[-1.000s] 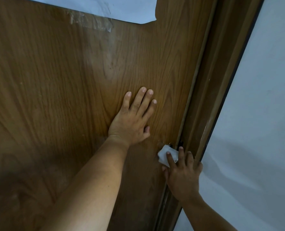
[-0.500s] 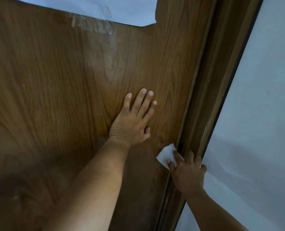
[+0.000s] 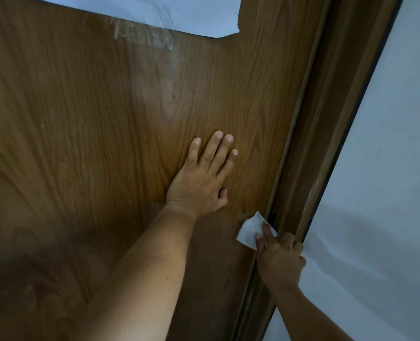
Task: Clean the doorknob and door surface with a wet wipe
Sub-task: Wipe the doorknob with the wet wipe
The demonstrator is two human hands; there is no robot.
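We noted left hand (image 3: 199,183) flat, released, on door (image 3: 81,119); right hand (image 3: 279,258) pressing wipe (image 3: 249,230) at its edge.

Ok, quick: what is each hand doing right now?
Left hand: open, flat on the door, holding nothing.
Right hand: fingers pressing the wet wipe against the door edge.

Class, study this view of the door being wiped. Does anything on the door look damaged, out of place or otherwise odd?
Yes. A strip of clear tape near the top of the door is wrinkled and crooked, just below a sheet of paper. A pale, dull streak runs down the wood beneath it, like residue or wear.
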